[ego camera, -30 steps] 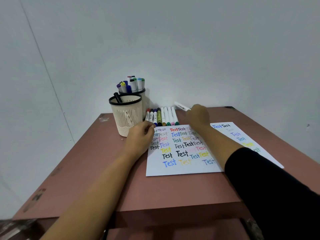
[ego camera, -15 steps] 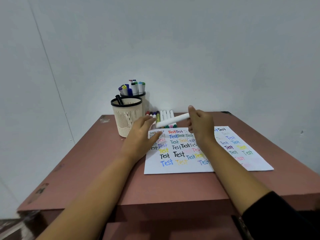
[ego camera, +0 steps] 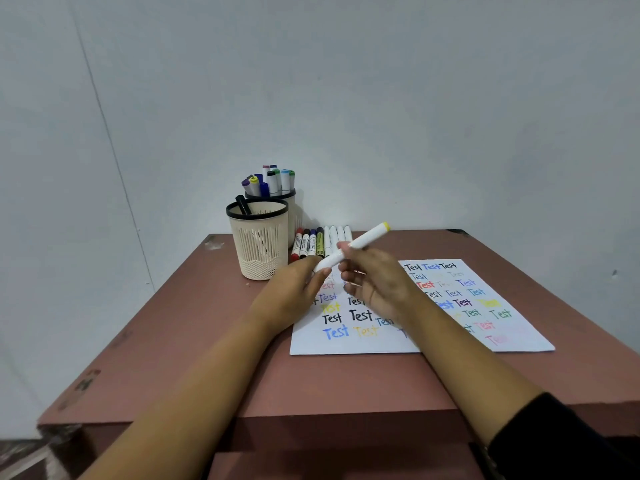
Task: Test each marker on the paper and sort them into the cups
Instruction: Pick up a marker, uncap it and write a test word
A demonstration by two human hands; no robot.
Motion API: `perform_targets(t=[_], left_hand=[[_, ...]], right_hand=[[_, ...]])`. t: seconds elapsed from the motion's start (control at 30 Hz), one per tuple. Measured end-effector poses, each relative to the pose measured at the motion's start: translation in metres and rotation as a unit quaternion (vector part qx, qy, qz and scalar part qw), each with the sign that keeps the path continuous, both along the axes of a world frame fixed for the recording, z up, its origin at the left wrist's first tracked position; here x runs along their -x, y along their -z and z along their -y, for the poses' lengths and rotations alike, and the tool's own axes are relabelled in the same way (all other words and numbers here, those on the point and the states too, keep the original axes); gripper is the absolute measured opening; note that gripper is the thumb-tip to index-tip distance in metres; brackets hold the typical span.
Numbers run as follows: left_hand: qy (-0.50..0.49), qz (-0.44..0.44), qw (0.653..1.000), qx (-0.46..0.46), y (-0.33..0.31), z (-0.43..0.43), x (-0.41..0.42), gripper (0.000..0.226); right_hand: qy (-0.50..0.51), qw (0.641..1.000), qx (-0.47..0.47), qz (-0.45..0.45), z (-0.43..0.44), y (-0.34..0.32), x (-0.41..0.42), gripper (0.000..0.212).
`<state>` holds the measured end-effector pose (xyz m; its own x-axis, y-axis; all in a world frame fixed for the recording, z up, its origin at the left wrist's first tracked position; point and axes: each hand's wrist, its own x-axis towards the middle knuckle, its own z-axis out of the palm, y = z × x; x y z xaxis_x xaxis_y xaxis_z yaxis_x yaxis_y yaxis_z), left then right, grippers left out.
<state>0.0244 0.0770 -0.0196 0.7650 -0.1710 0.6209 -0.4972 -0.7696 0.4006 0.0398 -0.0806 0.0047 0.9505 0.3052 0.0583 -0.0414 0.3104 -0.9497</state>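
The front cup (ego camera: pixel 259 247) is seen as matt cream plastic, slotted above and meshed below, under a black plastic rim. Right of it, the raised marker (ego camera: pixel 363 241) is made of smooth white plastic (its yellow cap faintly shiny). Beneath the cup, the table (ego camera: pixel 194 341) is finished matt reddish-brown, scuffed at its corners. Right of the cup, the paper (ego camera: pixel 519 337) is matt white.

L hand (ego camera: pixel 294 292) & R hand (ego camera: pixel 377 284) both grip white marker (ego camera: pixel 363 241) above paper (ego camera: pixel 450 341), near front cup (ego camera: pixel 259 247).

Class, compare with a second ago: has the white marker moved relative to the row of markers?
Yes. The marker has come from the far right end of the row toward the person, by the paper.
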Motion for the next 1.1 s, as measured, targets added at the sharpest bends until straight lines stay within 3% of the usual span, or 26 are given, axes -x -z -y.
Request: perform_targets(t=[0.17,0.5,0.93,1.1], left_hand=[[0.021,-0.002,1.0,0.01,-0.001,0.001,0.0013,0.026],[0.031,0.023,0.999,-0.006,0.0011,-0.0002,0.0011,0.024],[0.046,-0.012,0.999,0.014,-0.0017,0.0019,0.0063,0.027],[-0.017,-0.014,1.0,0.022,-0.0039,-0.0017,0.0088,0.03]], right_hand=[[0.007,0.998,0.034,0.046,-0.0036,0.0044,-0.0009,0.007],[0.089,0.988,0.093,0.087,-0.0064,0.0076,-0.005,0.021],[0.033,0.994,0.059,0.081,-0.0053,0.0096,-0.0062,0.015],[0.03,0.994,0.056,0.092,-0.0029,0.006,-0.0029,0.014]])
